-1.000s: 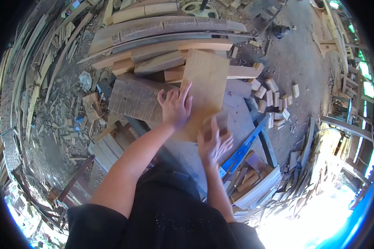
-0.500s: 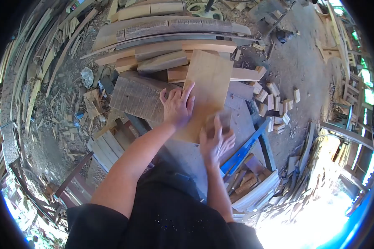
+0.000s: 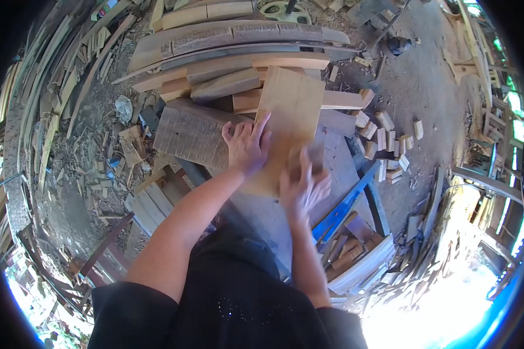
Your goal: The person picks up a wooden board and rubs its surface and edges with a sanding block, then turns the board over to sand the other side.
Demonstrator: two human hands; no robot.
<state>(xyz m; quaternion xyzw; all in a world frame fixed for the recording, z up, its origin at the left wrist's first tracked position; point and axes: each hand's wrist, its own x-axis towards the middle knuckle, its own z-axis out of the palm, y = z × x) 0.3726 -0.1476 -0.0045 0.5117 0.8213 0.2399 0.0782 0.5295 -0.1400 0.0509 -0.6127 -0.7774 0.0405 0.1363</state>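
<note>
A smooth, pale wooden board (image 3: 293, 96) lies lengthwise in front of me, its far end over stacked timber. My left hand (image 3: 248, 145) rests on the board's left edge, fingers spread and pointing away from me. Over the board's near right side, my right hand (image 3: 303, 185) is closed on a small brown block (image 3: 314, 156). Motion blurs the block, so its exact kind does not show. Under the board's left side sits a rough, dark wooden slab (image 3: 192, 132).
Planks and beams (image 3: 227, 35) are stacked beyond the board. Small cut wood blocks (image 3: 384, 139) lie heaped on the ground to the right. A blue-bladed saw (image 3: 346, 203) leans near my right forearm. Scrap wood (image 3: 355, 244) fills a spot below it.
My right hand and the brown block have shifted slightly away from me along the board. My left hand keeps its place on the board, and the view has moved a little.
</note>
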